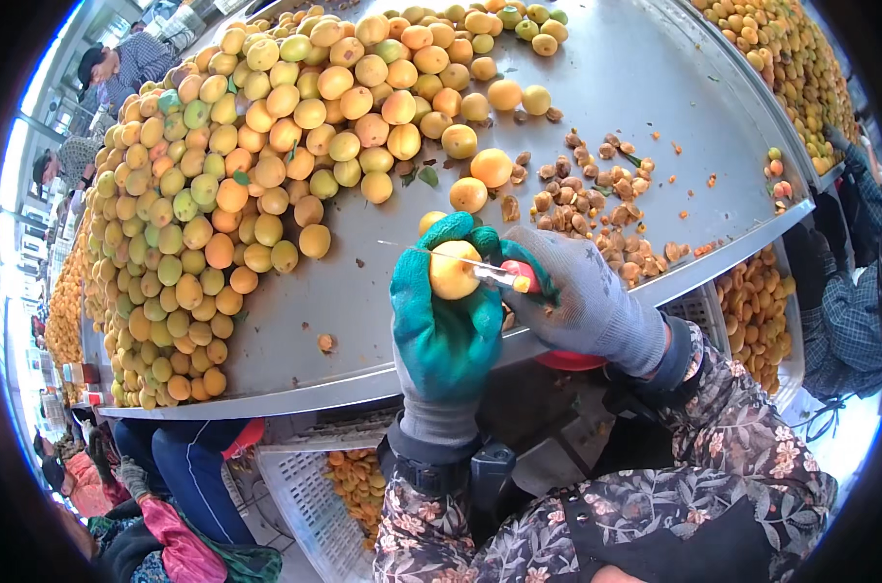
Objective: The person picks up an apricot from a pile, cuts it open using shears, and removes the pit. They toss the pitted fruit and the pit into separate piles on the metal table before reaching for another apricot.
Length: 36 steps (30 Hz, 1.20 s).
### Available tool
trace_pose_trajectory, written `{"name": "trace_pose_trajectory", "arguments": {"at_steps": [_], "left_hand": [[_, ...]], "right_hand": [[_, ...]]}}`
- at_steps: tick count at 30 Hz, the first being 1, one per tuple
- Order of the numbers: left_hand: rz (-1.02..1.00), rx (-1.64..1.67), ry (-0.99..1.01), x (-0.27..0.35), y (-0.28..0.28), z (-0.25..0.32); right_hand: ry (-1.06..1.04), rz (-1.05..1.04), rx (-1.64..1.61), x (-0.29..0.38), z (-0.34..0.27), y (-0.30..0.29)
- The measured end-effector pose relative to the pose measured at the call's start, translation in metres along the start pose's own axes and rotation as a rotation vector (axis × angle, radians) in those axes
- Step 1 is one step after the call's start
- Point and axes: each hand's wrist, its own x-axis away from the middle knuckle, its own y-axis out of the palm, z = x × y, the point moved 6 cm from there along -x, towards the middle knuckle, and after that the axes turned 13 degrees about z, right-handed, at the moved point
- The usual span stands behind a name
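My left hand (447, 328), in a green-coated work glove, cups a yellow apricot (452, 270) above the front edge of the metal table. In a grey knit glove with green coating, my right hand (579, 291) grips a small knife (522, 277) by its red handle. Its thin blade points left and lies across the apricot; whether it has cut in, I cannot tell. Just beyond my hands, brown apricot stones (587, 189) lie scattered on the metal. A big heap of whole apricots (266, 160) covers the table's left and far side.
Below the table edge stands a white plastic crate (317, 503) with apricot halves (357, 488). Another crate of halves (754, 321) is at right. A red rounded object (568, 359) shows under my right wrist. Co-workers sit left (186, 525) and right (849, 328).
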Motion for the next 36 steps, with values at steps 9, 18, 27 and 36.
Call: {"name": "trace_pose_trajectory", "arguments": {"at_steps": [9, 18, 27, 36], "left_hand": [[0.084, 0.005, -0.124, 0.001, 0.000, 0.005], [0.116, -0.425, 0.355, -0.005, -0.009, 0.014], [-0.204, -0.528, 0.384, -0.014, -0.004, 0.010], [0.094, 0.793, -0.710, -0.012, 0.001, -0.005]], "right_hand": [[-0.009, 0.026, 0.046, 0.002, 0.004, 0.003], [0.075, -0.079, 0.098, -0.006, 0.000, 0.026], [0.570, -0.357, -0.308, -0.025, 0.021, 0.008], [0.694, -0.354, -0.601, -0.002, 0.030, -0.012]]}}
